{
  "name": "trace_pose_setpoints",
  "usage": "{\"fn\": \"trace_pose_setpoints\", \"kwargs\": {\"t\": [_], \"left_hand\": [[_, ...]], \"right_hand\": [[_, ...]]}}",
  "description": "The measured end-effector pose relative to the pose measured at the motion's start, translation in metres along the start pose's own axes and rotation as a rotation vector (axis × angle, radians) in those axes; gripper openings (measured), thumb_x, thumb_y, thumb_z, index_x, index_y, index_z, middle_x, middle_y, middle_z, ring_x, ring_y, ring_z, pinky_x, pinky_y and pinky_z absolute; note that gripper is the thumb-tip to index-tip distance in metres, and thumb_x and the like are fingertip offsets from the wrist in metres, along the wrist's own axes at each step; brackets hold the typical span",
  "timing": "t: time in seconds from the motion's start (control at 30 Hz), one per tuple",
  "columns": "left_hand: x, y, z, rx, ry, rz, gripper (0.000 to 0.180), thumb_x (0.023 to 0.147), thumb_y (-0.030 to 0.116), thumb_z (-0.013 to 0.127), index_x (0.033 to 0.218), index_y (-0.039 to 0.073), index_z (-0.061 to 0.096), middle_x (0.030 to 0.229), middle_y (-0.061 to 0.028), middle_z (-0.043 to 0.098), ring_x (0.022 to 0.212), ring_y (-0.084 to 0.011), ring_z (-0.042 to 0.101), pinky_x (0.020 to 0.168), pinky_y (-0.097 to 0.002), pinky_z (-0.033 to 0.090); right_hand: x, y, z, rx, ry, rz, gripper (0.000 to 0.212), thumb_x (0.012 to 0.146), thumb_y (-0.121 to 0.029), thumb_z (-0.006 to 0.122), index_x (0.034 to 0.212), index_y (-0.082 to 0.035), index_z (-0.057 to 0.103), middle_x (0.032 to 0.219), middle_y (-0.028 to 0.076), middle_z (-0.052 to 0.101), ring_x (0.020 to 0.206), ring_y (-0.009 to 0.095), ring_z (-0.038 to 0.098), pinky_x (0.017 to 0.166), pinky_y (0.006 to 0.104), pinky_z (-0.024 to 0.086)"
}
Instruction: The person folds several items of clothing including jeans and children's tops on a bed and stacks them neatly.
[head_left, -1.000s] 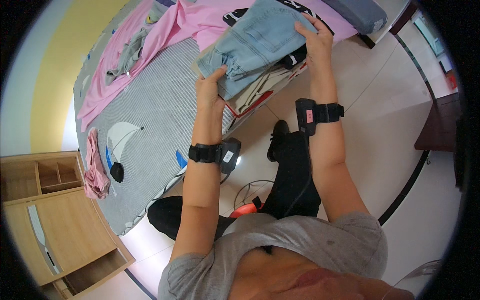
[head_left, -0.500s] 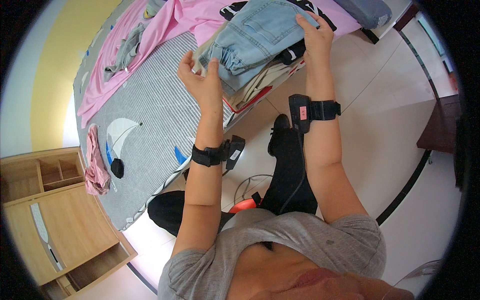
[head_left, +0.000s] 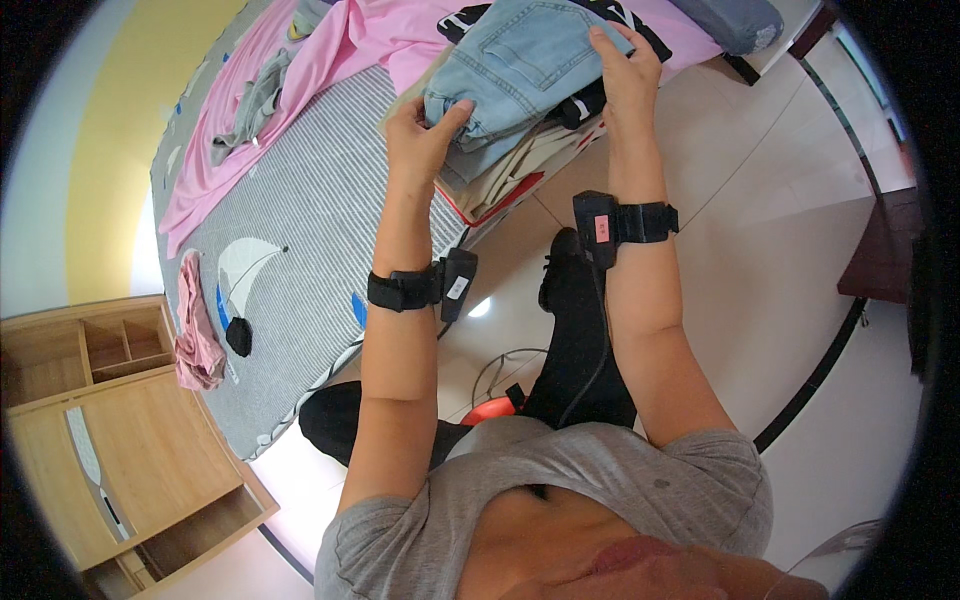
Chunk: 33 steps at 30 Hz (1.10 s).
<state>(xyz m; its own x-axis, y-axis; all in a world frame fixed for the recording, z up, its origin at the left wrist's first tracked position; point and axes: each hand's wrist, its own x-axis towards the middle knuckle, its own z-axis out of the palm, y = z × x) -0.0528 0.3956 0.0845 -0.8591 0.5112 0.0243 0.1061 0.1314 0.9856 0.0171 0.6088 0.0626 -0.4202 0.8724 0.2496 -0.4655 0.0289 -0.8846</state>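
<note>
Folded light-blue jeans [head_left: 535, 55] lie at the far edge of the bed, on top of a pile of clothes. With thumb on top and fingers beneath, my left hand [head_left: 424, 142] grips their gathered left end. My right hand [head_left: 630, 85] pinches the right edge, its thumb lying on the denim. Under the jeans, beige folded clothes [head_left: 515, 175] rest in a red-edged container [head_left: 484, 215], whose full shape is hidden. Black clothing with white print [head_left: 642, 35] shows beside my right hand.
The striped bed [head_left: 320, 190] carries a pink cloth [head_left: 385, 35], a grey garment [head_left: 257, 100] and a pink garment [head_left: 198, 335]. A wooden cabinet [head_left: 150, 470] stands at lower left. On the tiled floor below is a red object [head_left: 490, 410]; a dark wooden piece [head_left: 875, 250] stands right.
My left hand has moved right and closed on the left end of the jeans, which has shifted rightward and looks more tucked in. The right hand has barely moved.
</note>
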Motion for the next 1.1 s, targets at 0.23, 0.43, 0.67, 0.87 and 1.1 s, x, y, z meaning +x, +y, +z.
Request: {"fn": "trace_pose_setpoints", "kwargs": {"t": [0.23,0.43,0.67,0.87,1.1], "left_hand": [[0.004,-0.002,0.000,-0.085,0.057,-0.059,0.040,0.069,0.016,0.070,0.101,-0.004,0.055,0.087,-0.0064,0.060,0.077,-0.0139,0.055,0.069,-0.0254,0.043],[0.002,0.008,0.002,-0.232,0.084,-0.030,0.032,0.070,0.011,0.068,0.094,-0.004,0.056,0.083,-0.0081,0.060,0.072,-0.0168,0.057,0.069,-0.0272,0.045],[0.004,0.010,-0.009,-0.615,0.084,-0.118,0.025,0.075,0.009,0.059,0.096,-0.003,0.052,0.086,-0.0100,0.058,0.078,-0.0216,0.057,0.073,-0.0316,0.045],[-0.004,0.001,-0.013,-0.757,0.165,-0.180,0.023,0.071,0.007,0.057,0.091,-0.005,0.053,0.083,-0.0101,0.057,0.073,-0.0208,0.056,0.069,-0.0314,0.046],[-0.003,-0.018,-0.019,-0.608,0.227,-0.186,0.024,0.069,0.006,0.057,0.089,-0.005,0.053,0.083,-0.0097,0.057,0.078,-0.0215,0.055,0.072,-0.0333,0.044]], "right_hand": [[0.000,0.002,0.000,-0.113,0.034,0.005,0.039,0.070,-0.015,0.069,0.100,0.004,0.055,0.085,0.009,0.058,0.072,0.013,0.054,0.066,0.0224,0.042],[0.001,0.003,0.003,-0.003,0.028,-0.006,0.040,0.068,-0.016,0.070,0.101,0.003,0.055,0.085,0.010,0.058,0.074,0.013,0.054,0.067,0.0234,0.043],[-0.007,-0.023,0.007,-0.531,0.016,-0.273,0.046,0.067,-0.023,0.066,0.108,-0.006,0.053,0.103,0.014,0.055,0.100,0.023,0.048,0.086,0.0390,0.034],[-0.028,-0.070,0.029,-0.938,-0.222,-0.719,0.041,0.066,-0.006,0.057,0.106,-0.002,0.051,0.108,0.014,0.052,0.111,0.031,0.041,0.097,0.0472,0.024],[-0.028,-0.048,0.033,-0.968,-0.687,-0.650,0.034,0.081,-0.014,0.043,0.112,-0.003,0.049,0.114,0.014,0.049,0.115,0.030,0.037,0.097,0.0461,0.024]]}}
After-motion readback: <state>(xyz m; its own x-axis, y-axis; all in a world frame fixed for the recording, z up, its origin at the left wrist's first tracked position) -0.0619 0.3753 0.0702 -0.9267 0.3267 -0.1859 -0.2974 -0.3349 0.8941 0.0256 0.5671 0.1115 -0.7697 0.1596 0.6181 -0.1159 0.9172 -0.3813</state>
